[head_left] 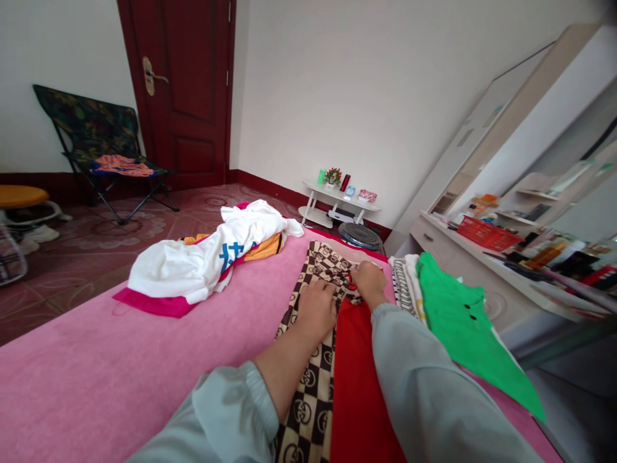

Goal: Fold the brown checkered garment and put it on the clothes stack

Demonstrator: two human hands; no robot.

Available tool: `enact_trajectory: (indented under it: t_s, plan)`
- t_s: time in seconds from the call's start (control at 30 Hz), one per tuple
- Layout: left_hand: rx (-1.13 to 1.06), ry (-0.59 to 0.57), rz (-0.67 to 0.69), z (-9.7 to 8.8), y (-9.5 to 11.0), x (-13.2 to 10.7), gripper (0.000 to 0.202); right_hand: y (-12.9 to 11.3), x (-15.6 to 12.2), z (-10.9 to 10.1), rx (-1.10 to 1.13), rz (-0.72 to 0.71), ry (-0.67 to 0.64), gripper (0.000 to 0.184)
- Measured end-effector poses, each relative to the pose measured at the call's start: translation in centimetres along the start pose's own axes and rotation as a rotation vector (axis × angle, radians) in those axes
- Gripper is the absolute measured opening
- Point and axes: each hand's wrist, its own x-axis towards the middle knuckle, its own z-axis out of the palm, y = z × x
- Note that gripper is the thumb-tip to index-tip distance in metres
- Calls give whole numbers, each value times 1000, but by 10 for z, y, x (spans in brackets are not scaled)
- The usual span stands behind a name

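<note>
A pair of trousers [308,379], one leg brown-and-cream checkered with a printed emblem and the other plain red, lies lengthwise on the pink bed cover [216,347]. My left hand [318,308] rests on the checkered cloth with its fingers laid over it. Beside it, my right hand [369,283] is closed on the gathered cloth near the top of the red part, where a small red cord shows. The fingertips of my right hand are partly hidden by the hand itself.
To the left lies a heap with a white shirt [207,263] over orange and magenta cloth. On the right are a green garment [448,308] and a patterned one [405,283]. Beyond stand a small white shelf [342,193], a dresser [463,270] and a folding chair [91,128].
</note>
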Motion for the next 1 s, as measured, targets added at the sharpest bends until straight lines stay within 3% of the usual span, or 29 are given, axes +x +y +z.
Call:
enact_trajectory:
  t_s: [0.27, 0.4, 0.53, 0.6, 0.7, 0.73, 0.87, 1.0]
  plan:
    - [5, -92, 123, 4, 0, -1, 35, 3, 1, 1, -21, 31, -26, 31]
    - [-8, -124, 190, 4, 0, -2, 31, 3, -8, -8, -6, 20, -55, 48]
    - [4, -124, 220, 3, 0, -4, 30, 8, -24, -21, -23, -73, 17, 59]
    - [10, -117, 222, 3, 0, -5, 28, 16, -29, -25, -12, -99, 33, 51]
    - [-5, -112, 225, 3, 0, -5, 29, 33, -27, -29, 271, 18, -48, 16]
    - [-16, -112, 231, 4, 0, -5, 30, 40, -24, -30, 393, 55, -65, 12]
    - [-73, -152, 282, 3, -1, -3, 30, 61, -18, -32, 712, 89, -37, 16]
    - [-120, -169, 305, 1, -1, -2, 29, 73, -28, -28, 988, 128, 45, 19]
